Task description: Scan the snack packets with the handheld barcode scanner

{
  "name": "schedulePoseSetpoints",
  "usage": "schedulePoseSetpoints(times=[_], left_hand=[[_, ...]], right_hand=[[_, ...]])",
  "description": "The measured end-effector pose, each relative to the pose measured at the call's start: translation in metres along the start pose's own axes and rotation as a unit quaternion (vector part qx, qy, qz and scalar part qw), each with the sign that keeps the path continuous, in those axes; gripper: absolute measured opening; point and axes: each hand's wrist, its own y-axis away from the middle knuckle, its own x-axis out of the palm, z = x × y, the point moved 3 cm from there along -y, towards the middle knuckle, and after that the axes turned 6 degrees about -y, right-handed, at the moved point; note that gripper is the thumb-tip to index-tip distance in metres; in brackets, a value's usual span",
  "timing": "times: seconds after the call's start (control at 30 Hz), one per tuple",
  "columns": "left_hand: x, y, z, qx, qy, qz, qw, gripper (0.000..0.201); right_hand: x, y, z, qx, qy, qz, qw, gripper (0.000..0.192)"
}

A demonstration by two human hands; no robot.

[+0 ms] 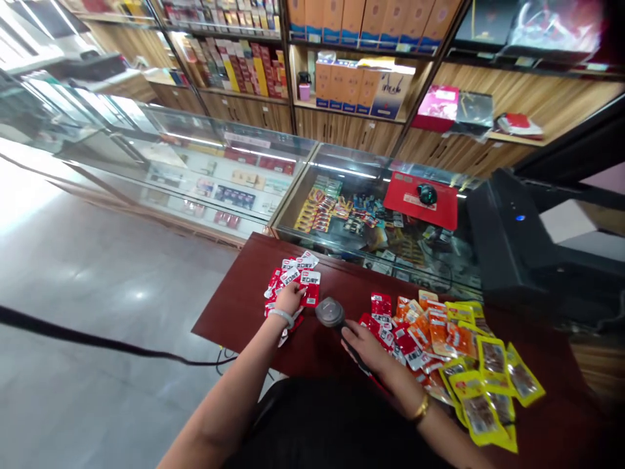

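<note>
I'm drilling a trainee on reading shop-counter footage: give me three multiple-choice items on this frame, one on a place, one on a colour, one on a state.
1. Where is the scanner?
A. between the two packet piles
B. on the glass case
C. on the floor

2. What colour are the packets nearest the table's right end?
A. blue
B. yellow
C. white

3. What is the left hand doing?
A. hanging off the table
B. holding the scanner
C. resting on the red packets

Answers: 1 A, it lies between the piles, under the right hand. 2 B, the yellow packets lie there. 3 C, its fingers touch that pile.
</note>
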Motion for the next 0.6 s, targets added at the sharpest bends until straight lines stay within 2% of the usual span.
schedulePoseSetpoints(times=[0.17,0.23,0.33,0.47,0.57,0.6], left_hand=[[-0.022,0.003,0.045,-0.042,-0.026,-0.041,0.998,0.019],[-0.029,0.001,0.055,-0.055,-0.037,-0.056,0.996,0.02],[-0.037,0.0,0.059,-0.065,-0.062,-0.064,0.994,0.024],[-0.042,0.004,0.046,-0.063,-0.112,-0.114,0.985,0.051],[-0.038,0.006,0.015,0.005,-0.147,-0.18,0.973,0.058],[-0.032,0.005,0.0,0.04,-0.151,-0.182,0.971,0.055]], right_hand=[[0.01,-0.008,-0.01,0.002,0.028,0.023,0.999,0.057],[0.011,-0.006,-0.01,0.001,0.021,0.025,0.999,0.057],[0.006,0.003,-0.009,-0.001,0.0,0.006,1.0,0.059],[-0.009,0.019,-0.007,-0.018,-0.014,-0.03,0.999,0.053],[-0.027,0.031,-0.008,-0.029,-0.05,-0.068,0.996,0.05],[-0.034,0.036,-0.009,-0.034,-0.065,-0.09,0.993,0.05]])
